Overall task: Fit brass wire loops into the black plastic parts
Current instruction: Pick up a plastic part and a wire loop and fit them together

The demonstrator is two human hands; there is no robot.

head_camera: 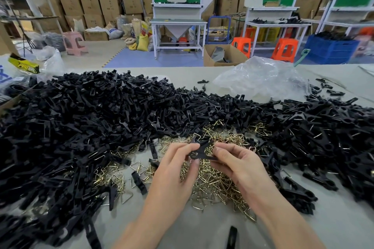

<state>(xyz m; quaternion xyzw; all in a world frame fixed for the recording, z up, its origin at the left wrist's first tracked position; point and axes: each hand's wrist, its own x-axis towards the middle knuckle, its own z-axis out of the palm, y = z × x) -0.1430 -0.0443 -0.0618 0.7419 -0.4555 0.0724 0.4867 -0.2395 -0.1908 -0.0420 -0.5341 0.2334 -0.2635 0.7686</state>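
**Clip assembly: most of the pile still to go**

Pale grey counter (pixel 344 218) is mostly buried. Biggest heap of loose black plastic clip parts (pixel 81 117) runs across left + back. Most show no wire, so bulk of the job looks undone. Smaller heap of black clips at right (pixel 323 131) shows wire glints on many pcs, prob. finished ones. Pile of triangular brass wire loops (pixel 212 180) lies mid-counter, near the person. Just above it, left hand (pixel 174 168) & right hand (pixel 240 163) both pinch one black plastic clip part (pixel 199 150) w/ curled fingers. Can't tell if its loop is seated.
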